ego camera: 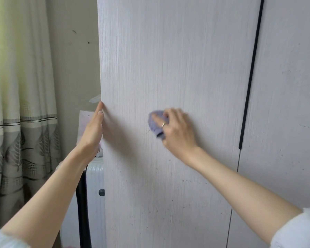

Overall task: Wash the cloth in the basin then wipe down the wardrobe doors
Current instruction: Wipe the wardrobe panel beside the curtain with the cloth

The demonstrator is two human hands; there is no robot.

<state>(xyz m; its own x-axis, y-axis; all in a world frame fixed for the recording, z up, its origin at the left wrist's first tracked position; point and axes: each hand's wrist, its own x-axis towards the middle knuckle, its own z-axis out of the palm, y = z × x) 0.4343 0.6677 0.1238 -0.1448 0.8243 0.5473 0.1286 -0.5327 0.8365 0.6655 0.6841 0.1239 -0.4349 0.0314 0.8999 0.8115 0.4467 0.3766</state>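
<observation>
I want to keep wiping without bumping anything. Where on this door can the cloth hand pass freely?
Free: the door above the right hand and cloth, and below it, up to the black handle. Crowded: the left edge, where the left hand rests.

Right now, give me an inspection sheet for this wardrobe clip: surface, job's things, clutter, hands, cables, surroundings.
Surface: left door pale woodgrain, dark specks low down; right door also specked.
Job's things: purple cloth pressed on left door; basin not in view.
Clutter: nothing seen on the doors.
Hands: right hand holds cloth, ring on a finger; left hand flat against the door's left edge.
Cables: nothing seen.
Surroundings: black handle at the left door's right edge; curtain, white suitcase at left.
</observation>
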